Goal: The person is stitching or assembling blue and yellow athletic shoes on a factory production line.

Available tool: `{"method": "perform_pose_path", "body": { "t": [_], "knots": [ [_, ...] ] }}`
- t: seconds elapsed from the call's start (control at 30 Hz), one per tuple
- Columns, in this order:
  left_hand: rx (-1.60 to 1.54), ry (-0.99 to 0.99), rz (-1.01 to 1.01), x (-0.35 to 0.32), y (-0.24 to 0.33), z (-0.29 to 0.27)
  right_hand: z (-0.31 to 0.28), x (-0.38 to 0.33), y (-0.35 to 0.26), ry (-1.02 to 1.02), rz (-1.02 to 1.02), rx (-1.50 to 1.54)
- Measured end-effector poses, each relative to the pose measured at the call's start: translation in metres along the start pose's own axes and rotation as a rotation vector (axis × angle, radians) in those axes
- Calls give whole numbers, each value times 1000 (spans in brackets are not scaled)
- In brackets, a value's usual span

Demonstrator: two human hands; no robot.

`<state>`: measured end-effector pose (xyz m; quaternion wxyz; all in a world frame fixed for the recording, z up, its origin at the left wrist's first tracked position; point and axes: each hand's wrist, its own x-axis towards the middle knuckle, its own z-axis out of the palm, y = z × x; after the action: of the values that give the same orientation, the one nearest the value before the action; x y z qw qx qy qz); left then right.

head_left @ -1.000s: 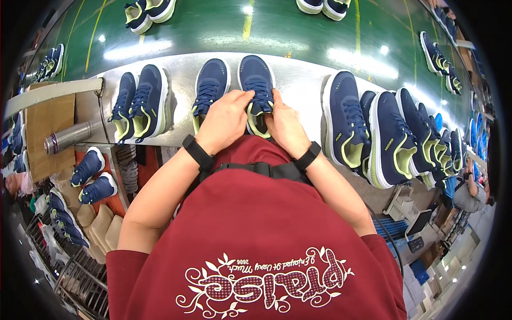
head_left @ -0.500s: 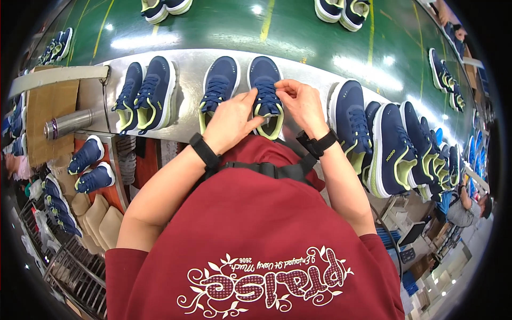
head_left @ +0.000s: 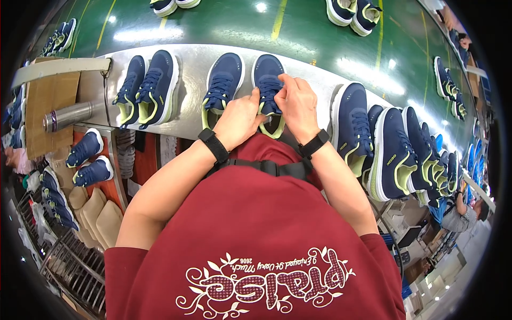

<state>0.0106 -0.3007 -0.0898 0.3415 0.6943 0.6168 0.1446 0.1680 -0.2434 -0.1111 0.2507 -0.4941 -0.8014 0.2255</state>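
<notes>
Steady the navy sneaker with left hand at its left side (cannot tell whether gripping); with right hand pinching the laces, draw evenly, avoiding twists.

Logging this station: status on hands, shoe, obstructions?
Left hand and right hand at laces. Navy shoe upright on metal surface. Matching shoe just left. Nothing visibly blocking.

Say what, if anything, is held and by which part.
The right hand is at the laces of the navy shoe between both hands, the left hand at its left side. Whether either grips cannot be told.
</notes>
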Motion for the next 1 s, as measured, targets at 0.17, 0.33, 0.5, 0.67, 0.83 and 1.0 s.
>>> {"method": "perform_pose_path", "body": {
  "t": [0.17, 0.33, 0.5, 0.67, 0.83, 1.0],
  "knots": [
    [1, -3, 13, -5, -4, 4, 2, -8, -4, 92, -63, -103],
    [-79, -83, -28, -2, -9, -10, -27, -14, 9, -31, 130, 74],
    [-270, 152, -100, 7, -10, -12, -23, -28, 11, -247, 9, 127],
    [-98, 169, -62, 21, -12, -2, -37, -30, 4, -452, 314, 294],
    [-146, 264, -97, 28, -14, -3, -26, -32, 2, -523, 286, 240],
    [-111, 353, -32, 32, -14, -3, 0, -41, 2, -335, 193, 126]
  ]
}}
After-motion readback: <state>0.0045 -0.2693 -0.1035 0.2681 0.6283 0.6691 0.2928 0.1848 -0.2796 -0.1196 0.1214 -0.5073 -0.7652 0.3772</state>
